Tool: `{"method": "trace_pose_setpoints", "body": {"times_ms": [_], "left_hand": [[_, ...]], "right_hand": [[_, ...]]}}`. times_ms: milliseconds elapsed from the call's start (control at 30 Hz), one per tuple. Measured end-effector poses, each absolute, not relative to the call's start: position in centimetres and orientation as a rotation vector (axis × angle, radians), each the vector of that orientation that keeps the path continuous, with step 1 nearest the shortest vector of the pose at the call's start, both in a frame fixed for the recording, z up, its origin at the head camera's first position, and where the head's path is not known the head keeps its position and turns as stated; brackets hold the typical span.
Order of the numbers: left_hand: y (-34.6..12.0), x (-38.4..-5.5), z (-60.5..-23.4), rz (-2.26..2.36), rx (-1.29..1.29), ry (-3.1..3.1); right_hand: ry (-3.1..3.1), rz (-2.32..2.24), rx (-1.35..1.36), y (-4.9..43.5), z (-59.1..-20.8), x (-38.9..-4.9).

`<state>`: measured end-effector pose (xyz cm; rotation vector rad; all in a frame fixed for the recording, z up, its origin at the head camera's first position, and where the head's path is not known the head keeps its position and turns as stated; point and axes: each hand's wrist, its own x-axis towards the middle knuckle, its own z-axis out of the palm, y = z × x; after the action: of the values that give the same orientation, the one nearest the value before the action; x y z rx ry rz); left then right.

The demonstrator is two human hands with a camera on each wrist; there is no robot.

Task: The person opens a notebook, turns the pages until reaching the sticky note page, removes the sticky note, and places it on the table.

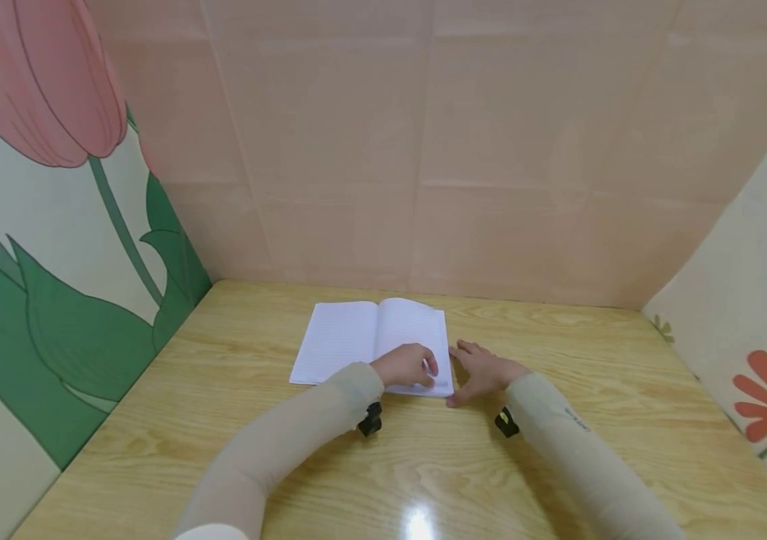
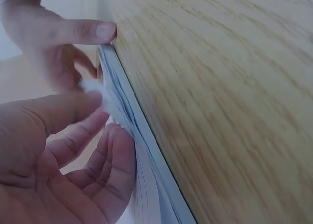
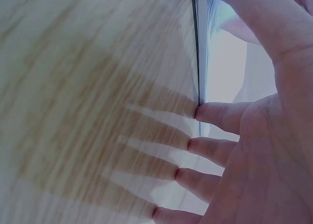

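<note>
One notebook (image 1: pixel 341 341) lies on woodgrain (image 1: pixel 572 345) between flowered walls (image 1: pixel 86 300) (image 1: pixel 748 285).

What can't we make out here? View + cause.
- Notebook cover face: head view, under pages.
- Right page, part: head view, behind left grip.
- Right sleeve lettering: head view, too small.
- Whether left grip pinches paper: left wrist view, blurred.
- Right grip thumb tip: right wrist view, cut by top edge.

Lined ntbk (image 1: pixel 339 341) lies open on wood-grain tbl (image 1: pixel 447 465).
</note>
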<state>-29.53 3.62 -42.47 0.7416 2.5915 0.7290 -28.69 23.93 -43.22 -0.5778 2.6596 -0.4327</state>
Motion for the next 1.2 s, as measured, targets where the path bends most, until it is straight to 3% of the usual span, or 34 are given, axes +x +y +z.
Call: {"method": "trace_pose_setpoints", "body": {"times_ms": [233, 500, 1200], "left_hand": [[3.55, -29.46, -42.44, 0.760, 0.697, 2.564], [3.27, -29.48, -42.46, 0.811, 0.816, 2.539], [3.36, -29.36, -42.10, 0.830, 0.691, 2.559]], "right_hand": [[2.647, -0.435, -0.533, 23.82, -43.06, -28.68], [2.657, -0.435, -0.570, 23.71, -42.71, -28.37], [2.666, -0.428, -0.574, 23.78, -43.14, -28.67]]}}
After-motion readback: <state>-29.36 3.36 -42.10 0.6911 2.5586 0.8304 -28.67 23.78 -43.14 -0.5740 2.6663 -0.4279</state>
